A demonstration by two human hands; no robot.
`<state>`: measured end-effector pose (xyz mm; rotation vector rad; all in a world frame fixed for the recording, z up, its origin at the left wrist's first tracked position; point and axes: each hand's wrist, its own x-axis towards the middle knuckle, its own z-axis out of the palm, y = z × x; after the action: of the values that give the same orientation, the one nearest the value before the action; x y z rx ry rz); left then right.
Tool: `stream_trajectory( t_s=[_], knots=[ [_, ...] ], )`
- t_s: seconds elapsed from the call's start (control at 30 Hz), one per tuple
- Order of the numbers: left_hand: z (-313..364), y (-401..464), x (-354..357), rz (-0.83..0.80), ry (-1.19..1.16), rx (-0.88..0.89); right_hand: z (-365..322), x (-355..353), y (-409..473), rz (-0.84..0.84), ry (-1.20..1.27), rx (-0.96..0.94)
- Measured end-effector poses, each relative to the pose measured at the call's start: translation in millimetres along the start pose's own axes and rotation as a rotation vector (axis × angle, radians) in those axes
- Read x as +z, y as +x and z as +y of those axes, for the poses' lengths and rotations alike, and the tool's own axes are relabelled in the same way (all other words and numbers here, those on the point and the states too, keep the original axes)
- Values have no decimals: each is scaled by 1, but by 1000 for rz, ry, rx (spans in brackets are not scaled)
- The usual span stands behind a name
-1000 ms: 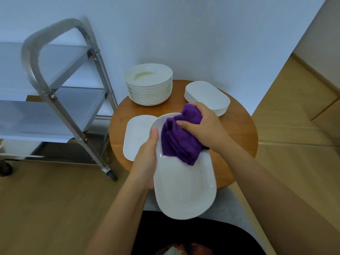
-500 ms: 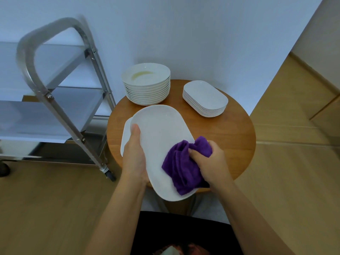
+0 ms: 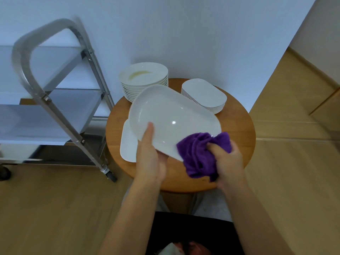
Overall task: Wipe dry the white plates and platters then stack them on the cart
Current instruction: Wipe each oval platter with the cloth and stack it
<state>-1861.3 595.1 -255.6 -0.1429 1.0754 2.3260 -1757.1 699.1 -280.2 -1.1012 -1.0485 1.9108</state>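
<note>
Round wooden counter stood against a pale wall, wood-look floor all round. Metal cart to the left, its shelves bare where visible; left part ran out of view. Far on the counter: stack of round plates, and right of it a stack of platters. The two stacks sat near each other, not touching.

Left hand gripped a platter by its near edge, thumb on top, fingers curled beneath and mostly hidden. Platter was held tilted above the counter, covering the near side of the plate stack. Right hand was closed round a bunched purple cloth, pressed against the platter's near right rim.

Another platter lay flat on the counter's left side, largely hidden under the held one. Counter's leg was not visible. Dark clothing at bottom edge, blurred.
</note>
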Motion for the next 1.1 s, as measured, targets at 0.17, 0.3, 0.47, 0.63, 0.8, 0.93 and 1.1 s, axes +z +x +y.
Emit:
stream_trajectory(
  t_s=[0.17, 0.3, 0.47, 0.63, 0.8, 0.93, 1.1],
  knots=[
    [37, 24, -20, -86, 625, 144, -53, -27, 26, -150, -564, -238],
    [47, 38, 4, -421, 1210, 14, -75, -15, 28, -360, -873, -383],
    [49, 37, 15, -646, 1365, -336, -88, -4, 34, -363, -954, -503],
    [30, 27, 14, -567, 1168, -33, -75, -7, 33, -147, -664, -496],
    [14, 22, 7, -443, 977, 95, -45, -5, 22, 2, -383, -417],
    [7, 21, 7, -213, 772, 81, -21, 10, 7, 17, -356, -391],
    [-1, 18, 10, 50, 506, 157, 10, 32, -8, 101, -229, -314]
  ],
)
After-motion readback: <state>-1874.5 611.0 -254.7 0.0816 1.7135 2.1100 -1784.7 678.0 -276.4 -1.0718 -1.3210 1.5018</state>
